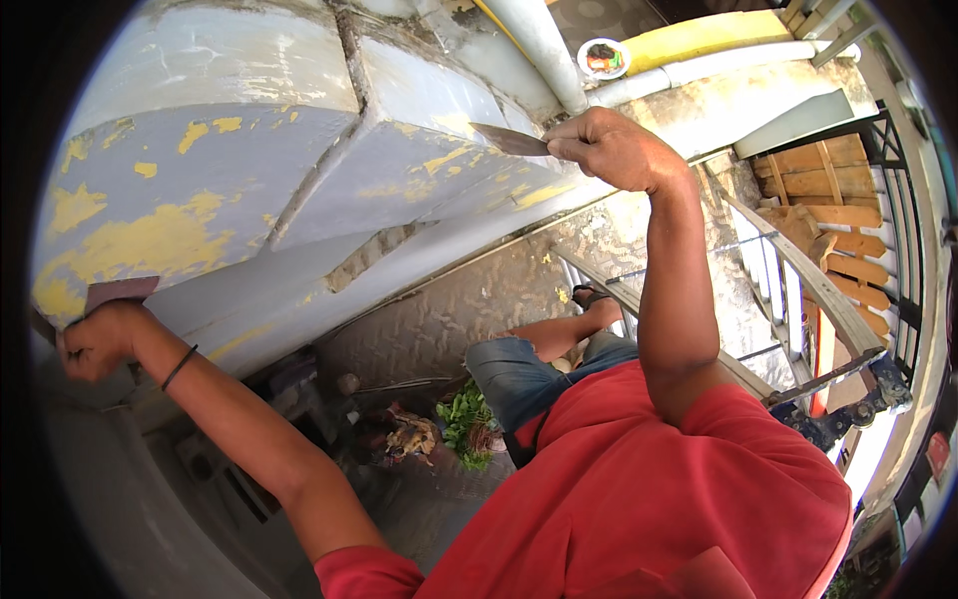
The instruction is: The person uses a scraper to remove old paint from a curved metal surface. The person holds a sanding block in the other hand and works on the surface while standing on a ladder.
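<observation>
My left hand (101, 341) is closed around a flat, wide-bladed scraper (123, 290) at the lower left, its blade by a yellow patch on the wall. At the upper middle my right hand (610, 150) grips a pointed metal trowel or putty knife (516, 141), whose tip lies at the painted surface. The pale blue-grey wall (239, 165) has peeling paint with yellow patches (157, 236) and bare grooves across it. Both handles are mostly hidden by my fingers.
A ladder (808, 292) stands at my right, above a patterned paved floor (441, 299). White pipes (542, 52) run near a round dish (603, 58) on the ledge. Green leafy plants (468, 423) are below. Wooden slats (853, 254) stand at the right.
</observation>
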The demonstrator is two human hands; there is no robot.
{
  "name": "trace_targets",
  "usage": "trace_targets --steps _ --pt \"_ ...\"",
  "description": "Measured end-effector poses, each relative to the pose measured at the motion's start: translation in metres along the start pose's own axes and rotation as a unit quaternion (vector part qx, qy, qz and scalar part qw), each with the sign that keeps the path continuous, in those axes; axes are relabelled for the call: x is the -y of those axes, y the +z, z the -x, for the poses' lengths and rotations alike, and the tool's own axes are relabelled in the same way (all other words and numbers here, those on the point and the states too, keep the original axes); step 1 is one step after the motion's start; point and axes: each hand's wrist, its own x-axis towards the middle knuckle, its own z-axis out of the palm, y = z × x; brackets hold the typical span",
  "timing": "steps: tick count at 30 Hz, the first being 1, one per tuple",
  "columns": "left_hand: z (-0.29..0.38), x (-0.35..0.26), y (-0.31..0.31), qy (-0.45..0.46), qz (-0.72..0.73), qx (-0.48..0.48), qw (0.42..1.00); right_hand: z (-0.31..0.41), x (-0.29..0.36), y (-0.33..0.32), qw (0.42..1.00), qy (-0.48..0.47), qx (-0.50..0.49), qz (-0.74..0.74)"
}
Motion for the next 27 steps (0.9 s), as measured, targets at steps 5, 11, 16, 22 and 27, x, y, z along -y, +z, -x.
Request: trace_targets --steps 5,11,16,22,27 --pt "0.0 -0.001 -0.001 0.017 0.002 -0.001 1.0 -0.001 0.014 -0.019 0.993 -0.055 -0.057 0.082" --pt "0.016 -0.031 -0.008 -0.007 -0.002 0.023 1.0 0.001 0.039 -0.032 0.987 -0.071 -0.108 0.099" --pt "0.014 -0.036 -0.009 -0.007 0.025 0.051 0.998 -0.031 0.021 0.033 0.99 0.036 -0.087 0.105" --pt "0.017 -0.034 -0.012 -0.055 0.077 0.069 0.993 -0.004 0.034 -0.002 0.995 0.008 -0.064 0.072" --pt "0.005 -0.03 -0.008 -0.046 0.061 0.041 0.996 -0.013 0.028 -0.007 0.994 -0.054 -0.04 0.088"
